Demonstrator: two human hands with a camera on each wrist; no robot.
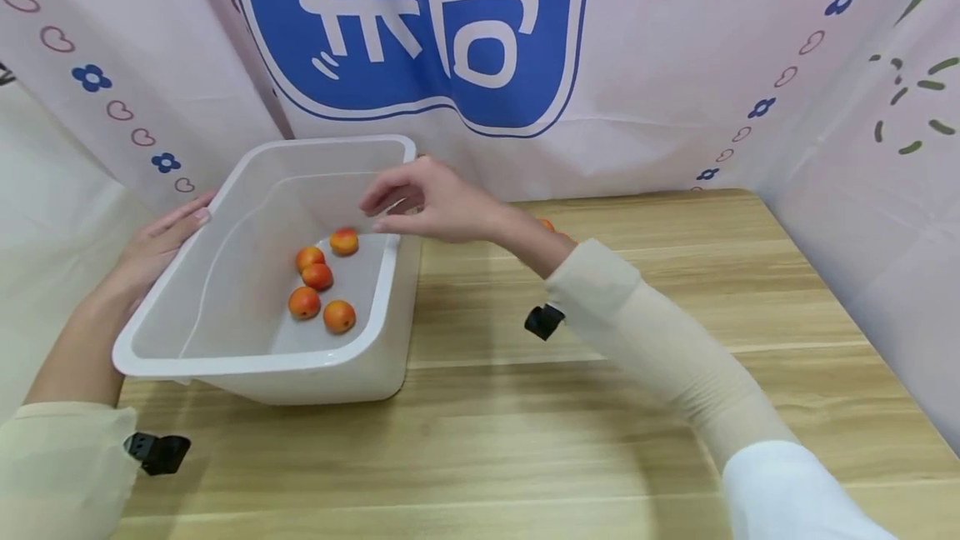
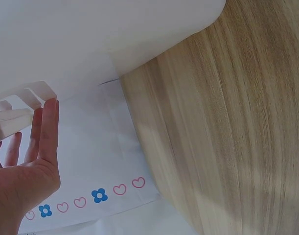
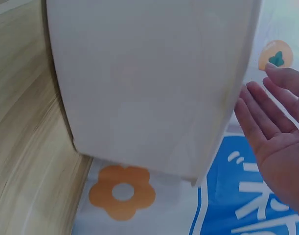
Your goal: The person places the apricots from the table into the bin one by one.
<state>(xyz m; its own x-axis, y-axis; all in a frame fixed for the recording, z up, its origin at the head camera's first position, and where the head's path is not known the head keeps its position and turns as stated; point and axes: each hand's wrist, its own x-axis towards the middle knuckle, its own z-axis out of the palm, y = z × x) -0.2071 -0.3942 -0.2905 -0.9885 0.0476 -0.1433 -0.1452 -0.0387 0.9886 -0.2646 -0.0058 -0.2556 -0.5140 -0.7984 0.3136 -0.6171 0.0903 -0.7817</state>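
Fruits [image 1: 317, 277], orange-red, 5 of them on the floor of a white bin [image 1: 262, 363], toward the left edge of the bench [image 1: 525, 440]. Nearest, by that same left edge, a pale sleeve [image 1: 63, 465] with a black device [image 1: 159, 453] at the cuff. Inside the bin, 2 fruits in front, side by side, slightly apart; just beyond, 2 more touching or nearly so; then 1 alone, nearest the back. At the bin's left rim, the left hand [image 1: 161, 244], grip uncurled, fingers almost straight along the outside. Above the right rim, the right hand [image 1: 438, 205], grip loosely curved, thumb apart from the fingers, nothing held. Past the right forearm [image 1: 536, 240], toward the bench's back edge, farther fruits [image 1: 547, 224], mostly hidden by the arm; cannot tell how many. Behind the back edge, a white cloth [image 1: 637, 132] with a blue panel [image 1: 420, 86] bearing white characters.
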